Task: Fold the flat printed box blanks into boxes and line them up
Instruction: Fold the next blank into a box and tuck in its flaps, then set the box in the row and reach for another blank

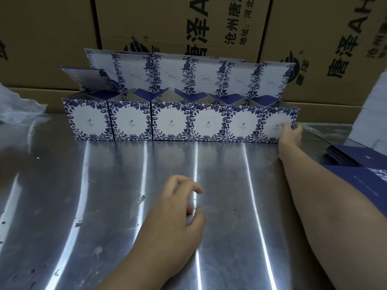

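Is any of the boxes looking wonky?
Yes, the leftmost box: its lid tips lower and sideways, while the other five lids stand up tall. Small scraps also litter the metal table.

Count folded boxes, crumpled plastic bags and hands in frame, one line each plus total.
folded boxes: 6
plastic bag: 1
hands: 2 (left hand, right hand)
Total: 9

White boxes carry dark-blue leafy borders; their inner flaps are plain deep blue. The flat blanks are dark blue, the table silvery, the cartons brown with black lettering.
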